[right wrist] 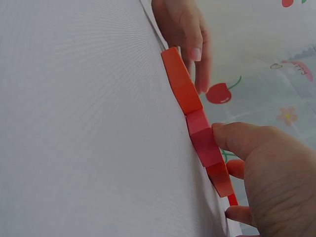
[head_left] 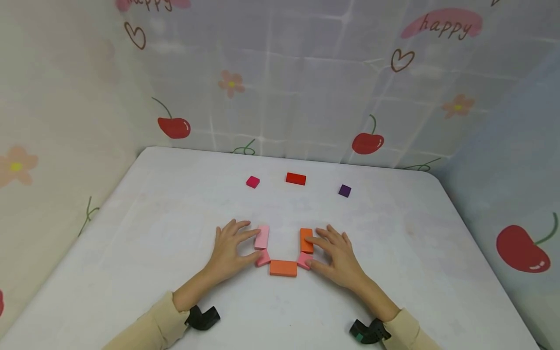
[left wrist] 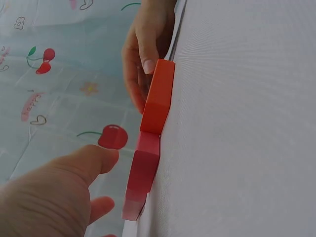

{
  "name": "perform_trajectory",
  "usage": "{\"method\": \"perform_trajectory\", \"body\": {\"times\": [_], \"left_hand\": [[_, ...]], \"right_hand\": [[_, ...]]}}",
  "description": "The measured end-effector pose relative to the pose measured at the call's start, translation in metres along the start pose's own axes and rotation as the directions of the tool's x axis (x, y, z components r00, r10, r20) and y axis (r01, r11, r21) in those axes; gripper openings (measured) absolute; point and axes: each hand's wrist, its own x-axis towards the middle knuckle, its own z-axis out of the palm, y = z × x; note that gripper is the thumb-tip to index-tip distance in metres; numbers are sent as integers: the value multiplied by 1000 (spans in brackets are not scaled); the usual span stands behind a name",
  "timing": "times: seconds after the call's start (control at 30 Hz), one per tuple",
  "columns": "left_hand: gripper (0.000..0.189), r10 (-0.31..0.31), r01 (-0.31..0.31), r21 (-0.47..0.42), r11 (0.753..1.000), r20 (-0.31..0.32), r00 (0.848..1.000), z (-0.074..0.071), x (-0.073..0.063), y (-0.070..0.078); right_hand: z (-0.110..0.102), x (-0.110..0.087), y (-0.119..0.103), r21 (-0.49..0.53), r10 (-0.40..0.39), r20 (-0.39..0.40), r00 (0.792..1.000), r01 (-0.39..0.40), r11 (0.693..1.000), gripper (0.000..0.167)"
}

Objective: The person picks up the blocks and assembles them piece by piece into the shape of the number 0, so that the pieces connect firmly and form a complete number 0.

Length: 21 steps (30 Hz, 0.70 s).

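Note:
A U-shaped row of blocks lies on the white table in the head view. Its front is an orange block [head_left: 283, 268]. At the left stand a small pink block [head_left: 264, 259] and a longer light pink block [head_left: 262, 236]; at the right, a small pink block [head_left: 303, 260] and an upright-lying orange block [head_left: 306, 235]. My left hand [head_left: 229, 250] is beside the left side, index fingertip at the light pink block; in the left wrist view its thumb [left wrist: 101, 160] is apart from the pink block. My right hand [head_left: 341, 257] touches the right side, thumb at the small pink block, a finger on the orange one.
Farther back lie a small magenta block [head_left: 253, 182], a red block [head_left: 296, 179] and a small dark purple block [head_left: 344, 190]. The white table [head_left: 175, 194] ends at a printed curtain [head_left: 297, 87] behind.

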Motion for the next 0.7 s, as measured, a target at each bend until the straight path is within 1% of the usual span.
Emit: {"method": "perform_trajectory", "body": {"times": [0.47, 0.7], "left_hand": [[50, -34, 33, 23, 999, 44, 998, 1, -1, -1], [49, -40, 39, 34, 999, 56, 998, 0, -1, 0]], "right_hand": [[0, -1, 0, 9, 15, 14, 1000, -15, 1000, 50], [0, 0, -1, 14, 25, 24, 999, -25, 1000, 51]]}}
